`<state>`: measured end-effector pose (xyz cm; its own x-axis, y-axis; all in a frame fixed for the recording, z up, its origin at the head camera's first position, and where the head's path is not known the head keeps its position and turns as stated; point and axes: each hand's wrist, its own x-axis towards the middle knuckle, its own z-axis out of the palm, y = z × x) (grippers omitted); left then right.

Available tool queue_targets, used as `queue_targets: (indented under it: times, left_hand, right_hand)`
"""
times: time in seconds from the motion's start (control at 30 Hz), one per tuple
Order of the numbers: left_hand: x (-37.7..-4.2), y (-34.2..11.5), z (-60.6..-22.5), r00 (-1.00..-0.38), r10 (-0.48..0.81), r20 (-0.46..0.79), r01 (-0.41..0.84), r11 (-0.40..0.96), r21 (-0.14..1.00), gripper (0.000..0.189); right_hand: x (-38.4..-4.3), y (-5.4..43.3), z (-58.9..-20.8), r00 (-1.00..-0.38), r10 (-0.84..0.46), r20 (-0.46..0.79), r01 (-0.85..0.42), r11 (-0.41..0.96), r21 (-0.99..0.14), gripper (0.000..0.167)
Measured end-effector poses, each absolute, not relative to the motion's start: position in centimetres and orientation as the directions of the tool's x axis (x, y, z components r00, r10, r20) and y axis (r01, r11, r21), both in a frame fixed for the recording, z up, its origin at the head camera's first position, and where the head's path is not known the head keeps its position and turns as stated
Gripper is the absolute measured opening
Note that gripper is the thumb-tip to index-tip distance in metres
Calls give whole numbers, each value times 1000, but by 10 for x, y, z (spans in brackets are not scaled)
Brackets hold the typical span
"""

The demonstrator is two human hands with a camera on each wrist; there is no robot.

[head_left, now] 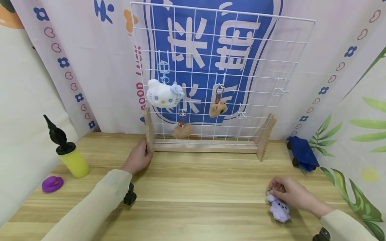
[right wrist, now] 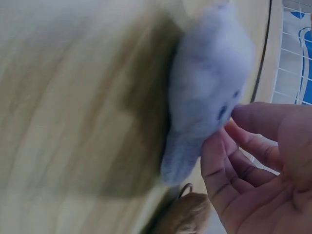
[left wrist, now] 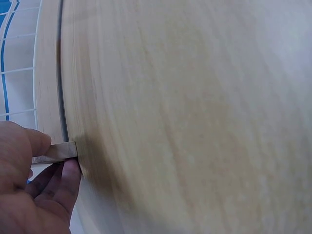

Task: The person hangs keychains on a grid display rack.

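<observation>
My left hand point(head_left: 139, 156) pinches the left wooden upright point(head_left: 149, 130) of a stand holding a white wire grid rack point(head_left: 199, 63). The left wrist view shows thumb and fingers on either side of the wooden end piece point(left wrist: 61, 152). At the right, my right hand point(head_left: 291, 192) holds a small lilac plush keychain point(head_left: 279, 211) near its metal ring, low over the table. Dark eyes show on the plush point(right wrist: 212, 78) in the right wrist view. Hanging from the grid are a white cat-face plush point(head_left: 164, 95) with a blue bow and two brown plush keychains point(head_left: 217, 108).
Bare hooks point(head_left: 241, 114) hang on the grid's right part. A yellow hand pump point(head_left: 73, 162) and a purple ring-shaped object point(head_left: 52, 184) stand at left. A dark blue toy vehicle point(head_left: 303, 154) sits at right. A brown furry thing point(right wrist: 187, 214) shows beneath the lilac plush.
</observation>
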<state>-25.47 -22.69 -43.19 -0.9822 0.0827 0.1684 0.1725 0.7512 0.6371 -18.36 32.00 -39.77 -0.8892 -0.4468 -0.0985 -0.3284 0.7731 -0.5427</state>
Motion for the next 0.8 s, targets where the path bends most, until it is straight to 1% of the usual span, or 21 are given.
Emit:
queue_targets:
  times: [0.2,0.33,0.43,0.6,0.8]
  left_hand:
    - [-256,-227,-432,-982,81,169,171,751,638,40]
    - [-257,-227,-432,-983,78,164,166,752,639,42]
    - [-257,-227,-433,-983,77,168,167,755,635,44]
    - [-256,-227,-434,-981,76,176,172,754,633,42]
    - [-256,-226,-433,-978,80,193,186,757,627,45]
  right_hand:
    - [-180,322,-401,-895,-431,-110,-309,781,-543,12]
    - [-178,321,-402,-900,-417,-124,-288,783,-551,17]
    - [-178,320,-404,-912,-388,-135,-260,800,-540,19]
    - [-176,316,-405,-920,-368,-138,-252,822,-512,22]
    - [-174,310,-403,-928,-345,-143,-239,842,-483,23]
